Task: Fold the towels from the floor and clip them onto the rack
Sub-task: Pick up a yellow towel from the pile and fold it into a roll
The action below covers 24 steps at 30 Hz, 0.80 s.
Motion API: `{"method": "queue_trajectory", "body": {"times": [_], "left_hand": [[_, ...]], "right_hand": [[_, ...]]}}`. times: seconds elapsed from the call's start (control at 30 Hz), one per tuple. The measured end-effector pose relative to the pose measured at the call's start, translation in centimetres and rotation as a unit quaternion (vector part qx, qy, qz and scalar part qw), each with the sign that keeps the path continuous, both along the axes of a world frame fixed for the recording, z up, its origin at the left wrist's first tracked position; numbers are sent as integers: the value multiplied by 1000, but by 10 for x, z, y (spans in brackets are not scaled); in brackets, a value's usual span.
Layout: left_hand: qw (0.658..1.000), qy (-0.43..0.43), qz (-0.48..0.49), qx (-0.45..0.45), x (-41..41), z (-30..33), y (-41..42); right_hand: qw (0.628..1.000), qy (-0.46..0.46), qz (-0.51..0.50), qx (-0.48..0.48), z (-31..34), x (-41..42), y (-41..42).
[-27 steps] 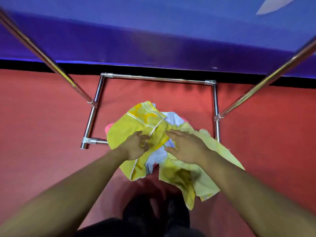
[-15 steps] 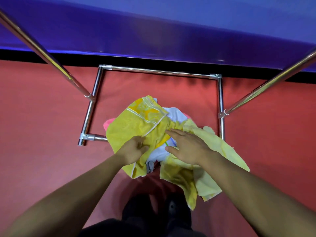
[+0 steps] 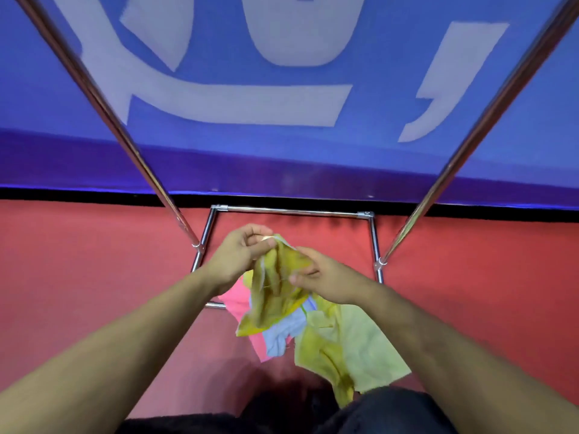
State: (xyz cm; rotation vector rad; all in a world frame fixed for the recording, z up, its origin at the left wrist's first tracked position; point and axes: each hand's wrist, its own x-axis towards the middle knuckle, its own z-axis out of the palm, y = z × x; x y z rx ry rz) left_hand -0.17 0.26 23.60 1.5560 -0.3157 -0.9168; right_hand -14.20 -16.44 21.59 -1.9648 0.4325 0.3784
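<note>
A person's left hand [image 3: 238,255] pinched the top edge of a crumpled yellow cloth towel [image 3: 275,289], holding it above the red floor [image 3: 94,277]. The right hand [image 3: 322,277] gripped the same towel just beside it. Below lay a pale yellow towel [image 3: 354,343], a pink one [image 3: 239,300] and a light blue one [image 3: 282,335], inside the shiny metal rack [image 3: 291,210] base.
</note>
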Motion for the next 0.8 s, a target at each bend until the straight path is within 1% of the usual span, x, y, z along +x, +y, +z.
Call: {"method": "queue_trajectory", "body": {"times": [0.13,0.27,0.33,0.43,0.5,0.57,0.63,0.67,0.73,0.8], "left_hand": [[998,-46,-18,-48,-18,85,-7],[993,-82,-32,-81,-39,162,-12],[990,-102,-28,-95,-48,196,-15],[987,-123,-20,-104,-49,219,-22],[984,-123,-21,-131,-47,241,-30],[972,-149,-7,-183,-92,306,-16],[966,-153,-9,-207,-95,323,-21],[963,-159,-3,-215,-97,329,-23],[962,-162,1,-218,-100,332,-24],[960,-159,5,-230,-102,343,-20]], "right_hand": [[993,-62,-72,74,52,-21,17],[971,-75,-190,127,95,-39,24],[955,-64,-246,151,105,-54,26],[938,-25,-289,191,101,-63,29],[928,-26,-294,229,94,-61,24],[918,-73,-305,245,149,-102,33],[897,-80,-305,311,153,-102,33],[890,-83,-307,325,151,-100,31],[884,-77,-312,338,148,-99,33],[895,-69,-300,322,152,-101,39]]}}
